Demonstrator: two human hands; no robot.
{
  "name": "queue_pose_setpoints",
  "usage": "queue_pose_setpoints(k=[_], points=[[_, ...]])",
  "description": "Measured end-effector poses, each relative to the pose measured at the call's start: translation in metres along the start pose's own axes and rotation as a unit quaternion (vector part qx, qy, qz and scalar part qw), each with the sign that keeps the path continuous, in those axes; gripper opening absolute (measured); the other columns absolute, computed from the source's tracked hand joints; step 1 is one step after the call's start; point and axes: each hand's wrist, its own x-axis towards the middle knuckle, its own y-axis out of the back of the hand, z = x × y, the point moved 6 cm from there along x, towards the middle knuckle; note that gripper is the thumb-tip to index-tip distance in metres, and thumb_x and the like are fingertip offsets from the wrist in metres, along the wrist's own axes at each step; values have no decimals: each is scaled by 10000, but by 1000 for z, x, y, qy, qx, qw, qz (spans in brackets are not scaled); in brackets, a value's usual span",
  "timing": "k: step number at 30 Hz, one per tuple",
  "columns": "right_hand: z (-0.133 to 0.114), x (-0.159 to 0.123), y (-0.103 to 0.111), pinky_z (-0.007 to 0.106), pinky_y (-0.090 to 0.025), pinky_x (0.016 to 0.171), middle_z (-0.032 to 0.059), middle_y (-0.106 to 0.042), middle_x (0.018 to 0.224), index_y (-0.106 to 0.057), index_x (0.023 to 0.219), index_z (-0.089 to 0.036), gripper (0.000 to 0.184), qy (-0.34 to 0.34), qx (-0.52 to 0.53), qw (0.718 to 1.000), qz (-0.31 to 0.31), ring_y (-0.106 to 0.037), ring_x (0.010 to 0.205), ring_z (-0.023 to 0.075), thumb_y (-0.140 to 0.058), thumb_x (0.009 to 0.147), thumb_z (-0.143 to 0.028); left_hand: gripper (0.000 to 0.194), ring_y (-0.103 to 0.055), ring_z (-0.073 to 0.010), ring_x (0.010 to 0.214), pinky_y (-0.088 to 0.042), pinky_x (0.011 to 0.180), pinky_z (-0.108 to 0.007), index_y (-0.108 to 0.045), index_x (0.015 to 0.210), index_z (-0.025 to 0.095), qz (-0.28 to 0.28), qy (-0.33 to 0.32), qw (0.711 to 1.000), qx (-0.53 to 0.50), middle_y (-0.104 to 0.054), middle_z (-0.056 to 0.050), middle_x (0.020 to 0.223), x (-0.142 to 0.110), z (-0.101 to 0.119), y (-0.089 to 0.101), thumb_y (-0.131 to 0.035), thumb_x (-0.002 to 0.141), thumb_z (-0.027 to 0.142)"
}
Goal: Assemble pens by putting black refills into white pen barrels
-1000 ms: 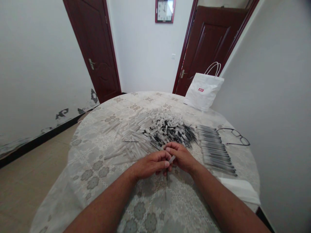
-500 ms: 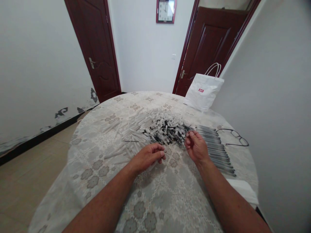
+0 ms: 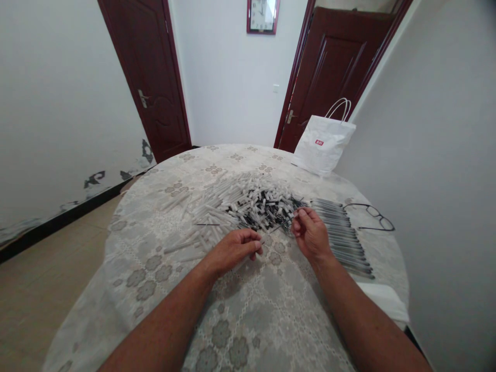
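My left hand (image 3: 241,248) is closed near the front of the pile. The pale end of a clear pen barrel (image 3: 263,239) shows just past its fingertips; the rest is mostly covered by the fingers. My right hand (image 3: 310,232) pinches thumb against forefinger at the pile's right side. A thin dark rod like a pen refill (image 3: 276,228) seems to run from there toward the left hand, though it is faint against the pile. Behind both hands lie heaped translucent pen barrels (image 3: 217,199), white caps (image 3: 258,185) and black pen parts (image 3: 267,209).
A row of pens with grey-looking barrels (image 3: 344,237) lies right of my right hand. Eyeglasses (image 3: 374,217) rest beyond it. A white paper bag (image 3: 323,147) stands at the back right, and a white box-like item (image 3: 382,302) sits by my right forearm. The patterned tablecloth (image 3: 240,320) covers the round table.
The right hand has shifted very slightly left, and a thin dark rod now shows between the hands. The left hand keeps its closed pose; the whole view has moved a little.
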Motion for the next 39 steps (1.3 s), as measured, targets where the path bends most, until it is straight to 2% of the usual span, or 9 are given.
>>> queue_pose_setpoints(k=[18,27,31,34,37,39], points=[[0,2,4,162,-308,390,-48,-583,745,-605,905,-215,271,12,-3,1000,8,-465,503,53,-788,767,-360,271,-579,-127,668,-398,622,-243,-654,999,141,-2,2,1000,-2,-712,-43,856,-1,1,-1,-650,820,344],[2,-1,1,175,-320,405,-41,-594,732,-623,945,-220,220,30,-35,998,-34,-490,506,66,-748,819,-350,240,-576,-122,657,-423,659,-249,-669,972,140,-8,-5,1000,-3,-706,-35,831,2,-4,0,-655,821,326],[0,-4,-1,188,-338,427,-28,-614,753,-648,993,-224,216,43,-70,994,-73,-499,524,78,-724,839,-354,228,-581,-120,668,-433,670,-247,-675,974,135,-3,-9,1000,0,-711,-39,838,3,-6,0,-653,826,307],[3,-12,-9,208,-373,457,-29,-610,684,-673,1029,-214,225,25,-153,980,-126,-504,523,96,-682,874,-377,249,-595,-123,674,-440,655,-240,-661,1018,138,11,-5,1000,-9,-721,-48,844,4,-7,2,-666,822,292],[12,-21,-20,224,-403,485,-30,-603,615,-707,1008,-189,246,-6,-277,942,-190,-507,503,104,-645,901,-402,270,-585,-116,627,-397,542,-209,-615,1049,161,11,-6,998,-64,-723,-50,835,3,-8,2,-679,828,302],[20,-27,-27,226,-416,500,-13,-641,661,-718,987,-184,269,-28,-325,916,-234,-523,516,105,-621,914,-425,249,-567,-107,584,-358,476,-190,-586,1016,176,-8,-5,992,-123,-722,-54,827,2,-9,1,-687,836,316]])
